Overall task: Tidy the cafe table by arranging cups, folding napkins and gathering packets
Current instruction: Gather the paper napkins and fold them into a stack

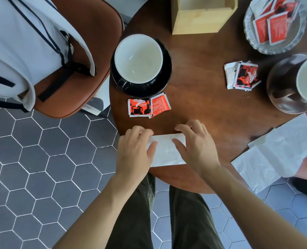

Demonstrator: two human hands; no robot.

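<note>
A folded white napkin [167,151] lies at the near edge of the round wooden table [199,90]. My left hand [134,151] presses its left end, fingers curled over the far corner. My right hand [196,148] lies on its right end, fingers spread. Two red sugar packets [148,106] lie just beyond the napkin. A white cup [139,58] sits on a black saucer [165,74] behind them. More red packets [243,76] lie at mid right. A glass dish [257,44] at the far right holds several packets. Unfolded napkins [275,155] hang over the right edge.
A pale wooden box [203,20] stands at the table's far side. A second white cup on a brown saucer [284,87] sits at the right edge. A brown chair [88,56] with a white bag [23,45] on it stands left of the table, over a grey hexagon-tiled floor.
</note>
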